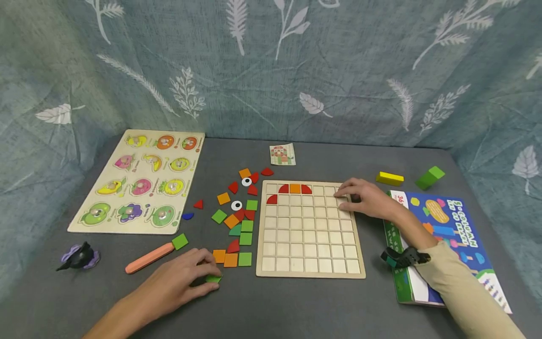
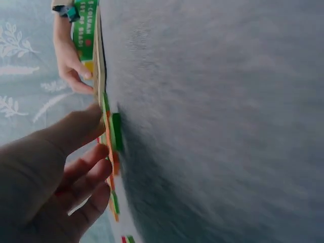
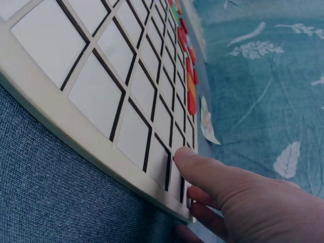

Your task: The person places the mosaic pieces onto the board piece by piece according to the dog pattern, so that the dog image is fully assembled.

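My left hand (image 1: 186,278) is low on the table, left of the board. Its thumb and finger pinch a green square tile (image 1: 213,278) at opposite edges; the left wrist view shows the same green tile (image 2: 117,131) at the fingertips. My right hand (image 1: 367,198) rests at the upper right corner of the wooden grid board (image 1: 259,235). In the right wrist view its thumb (image 3: 195,164) lies over the cells near the board's edge. Red quarter-round tiles (image 1: 283,189) and an orange square (image 1: 295,189) sit in the board's top rows.
Loose orange, red and green tiles (image 1: 230,260) and round eye tiles (image 1: 247,181) lie left of the board. A pattern card (image 1: 282,154) is behind it. At left are a fruit puzzle (image 1: 158,226) and an orange stick (image 1: 149,258); at right, a box (image 1: 453,245) and blocks (image 1: 390,179).
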Tool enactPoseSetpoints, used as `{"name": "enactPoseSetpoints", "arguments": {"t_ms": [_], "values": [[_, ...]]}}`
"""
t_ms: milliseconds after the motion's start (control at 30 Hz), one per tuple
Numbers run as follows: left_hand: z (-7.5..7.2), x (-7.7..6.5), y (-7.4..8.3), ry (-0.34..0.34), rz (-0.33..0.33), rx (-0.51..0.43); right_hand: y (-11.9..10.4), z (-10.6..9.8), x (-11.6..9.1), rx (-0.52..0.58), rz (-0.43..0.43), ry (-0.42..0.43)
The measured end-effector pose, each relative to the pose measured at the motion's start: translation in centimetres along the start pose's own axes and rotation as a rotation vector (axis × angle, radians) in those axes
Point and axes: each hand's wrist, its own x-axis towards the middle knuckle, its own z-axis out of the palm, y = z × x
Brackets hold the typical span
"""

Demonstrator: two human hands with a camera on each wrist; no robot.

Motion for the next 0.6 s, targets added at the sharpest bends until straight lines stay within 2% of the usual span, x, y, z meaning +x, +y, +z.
{"name": "enactPoseSetpoints", "arguments": {"t_ms": [133,233,600], "values": [[-0.1,-1.5,-0.5,-0.034,0.008,-0.048,0.1,0.1,0.1,-0.004,-0.006,-0.003],[-0.1,-1.9,-0.9,-0.046,-0.007,-0.060,0.1,0.1,0.1,-0.002,-0.005,-0.001],[-0.2,-1.9,-1.2,-0.060,0.002,-0.037,0.0,0.0,-0.1,-0.001,0.004,0.002]]}}
